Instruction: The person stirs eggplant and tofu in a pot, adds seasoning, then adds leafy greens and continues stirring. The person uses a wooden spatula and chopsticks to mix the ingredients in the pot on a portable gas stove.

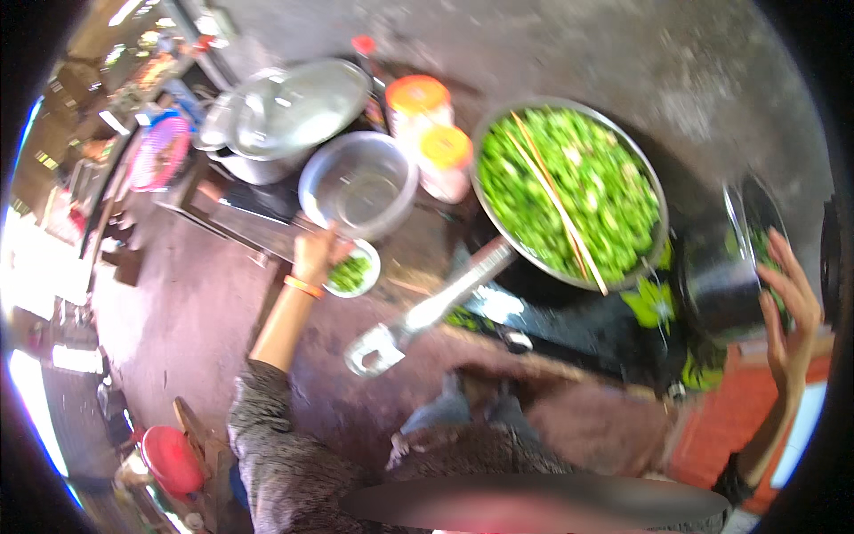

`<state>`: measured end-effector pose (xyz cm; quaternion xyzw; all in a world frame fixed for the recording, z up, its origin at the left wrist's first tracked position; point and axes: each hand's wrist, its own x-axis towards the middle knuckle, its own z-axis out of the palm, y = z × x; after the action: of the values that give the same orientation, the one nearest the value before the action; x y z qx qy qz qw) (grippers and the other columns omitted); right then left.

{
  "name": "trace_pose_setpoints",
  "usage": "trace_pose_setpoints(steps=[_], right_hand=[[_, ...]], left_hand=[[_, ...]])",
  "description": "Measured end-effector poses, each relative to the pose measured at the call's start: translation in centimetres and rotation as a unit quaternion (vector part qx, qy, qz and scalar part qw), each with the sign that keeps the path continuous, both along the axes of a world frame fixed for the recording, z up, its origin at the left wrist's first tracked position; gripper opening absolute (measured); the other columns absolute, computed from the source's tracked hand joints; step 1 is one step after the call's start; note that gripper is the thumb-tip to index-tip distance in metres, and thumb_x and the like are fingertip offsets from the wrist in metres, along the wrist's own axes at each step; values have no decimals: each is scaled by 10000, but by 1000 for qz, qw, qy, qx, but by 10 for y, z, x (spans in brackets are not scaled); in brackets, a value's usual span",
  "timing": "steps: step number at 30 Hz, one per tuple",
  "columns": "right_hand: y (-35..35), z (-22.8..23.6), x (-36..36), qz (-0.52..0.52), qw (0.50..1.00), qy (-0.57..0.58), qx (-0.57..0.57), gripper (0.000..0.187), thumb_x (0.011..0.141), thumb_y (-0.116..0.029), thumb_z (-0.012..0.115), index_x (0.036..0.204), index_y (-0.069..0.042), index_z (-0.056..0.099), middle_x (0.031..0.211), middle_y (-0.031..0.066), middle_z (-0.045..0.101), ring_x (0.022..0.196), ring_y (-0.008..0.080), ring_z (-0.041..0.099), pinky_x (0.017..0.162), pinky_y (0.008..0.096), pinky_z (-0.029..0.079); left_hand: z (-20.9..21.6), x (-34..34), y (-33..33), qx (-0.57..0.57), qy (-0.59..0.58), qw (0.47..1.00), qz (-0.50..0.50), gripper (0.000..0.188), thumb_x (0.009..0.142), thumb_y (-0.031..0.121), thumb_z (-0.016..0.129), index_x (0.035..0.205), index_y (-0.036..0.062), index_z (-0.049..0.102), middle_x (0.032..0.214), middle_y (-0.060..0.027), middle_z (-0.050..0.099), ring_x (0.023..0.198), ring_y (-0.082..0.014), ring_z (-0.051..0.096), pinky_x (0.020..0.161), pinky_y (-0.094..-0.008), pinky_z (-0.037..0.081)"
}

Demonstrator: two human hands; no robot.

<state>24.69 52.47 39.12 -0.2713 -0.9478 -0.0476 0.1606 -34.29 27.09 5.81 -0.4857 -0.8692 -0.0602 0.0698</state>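
Observation:
My left hand (317, 256), with an orange band at its wrist, is at the rim of a small white bowl (374, 272) of chopped greens (350, 274). Its fingers close on that rim, though blur softens them. Just beyond stands a translucent basin (360, 182). At the far right, my right hand (790, 298) has its fingers apart beside a dark, shiny pot (725, 280). Between the hands, a long-handled frying pan (458, 283) sits on the stove, full of chopped green vegetables (569, 191). A pair of chopsticks (556, 205) lies across them.
Behind the basin are a lidded metal pot (298, 107), two orange-lidded jars (418, 93) and a red-capped bottle (365, 46). The pan's handle juts over the front edge of the black stove (551, 329). A pink basket (160, 153) stands left; a red round object (173, 460) is lower left.

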Motion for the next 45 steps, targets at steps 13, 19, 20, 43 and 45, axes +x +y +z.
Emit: trace_pose_setpoints(steps=[13, 19, 20, 43, 45], right_hand=[[38, -5, 60, -114, 982, 115, 96, 336, 892, 47, 610, 1208, -33, 689, 1368, 161, 611, 1258, 305, 593, 1075, 404, 438], [64, 17, 133, -241, 953, 180, 23, 365, 991, -71, 554, 1350, -102, 617, 1213, 137, 685, 917, 245, 734, 703, 297, 578], [67, 14, 140, -190, 953, 237, 17, 298, 963, -172, 642, 1247, -90, 681, 1016, 141, 733, 756, 270, 741, 674, 345, 566], [171, 63, 201, -141, 932, -256, 214, 385, 818, -368, 714, 733, 8, 711, 694, 221, 672, 684, 395, 692, 634, 472, 543], [164, 81, 190, -84, 931, -234, 269, 405, 798, -400, 725, 720, -3, 721, 655, 221, 663, 656, 405, 689, 602, 478, 539]], left_hand=[[143, 74, -48, 521, -539, 650, 128, 441, 1009, 269, 540, 1341, -21, 531, 1305, -172, 614, 1015, -276, 701, 740, -323, 599], [227, 183, -14, 502, -392, 764, 110, 413, 1014, 339, 491, 1261, 44, 640, 1104, -94, 646, 763, -101, 529, 675, -270, 424], [233, 207, -15, 490, -362, 790, 71, 359, 1012, 274, 514, 1188, 5, 674, 958, -86, 637, 710, -116, 504, 576, -280, 381], [232, 474, 283, 288, -669, 645, -233, 519, 1042, 234, 501, 1467, -43, 394, 1434, -201, 509, 1308, -287, 531, 1069, -389, 457], [226, 479, 294, 297, -697, 622, -199, 546, 1039, 244, 511, 1479, -46, 371, 1442, -203, 496, 1285, -281, 546, 1052, -387, 468]])
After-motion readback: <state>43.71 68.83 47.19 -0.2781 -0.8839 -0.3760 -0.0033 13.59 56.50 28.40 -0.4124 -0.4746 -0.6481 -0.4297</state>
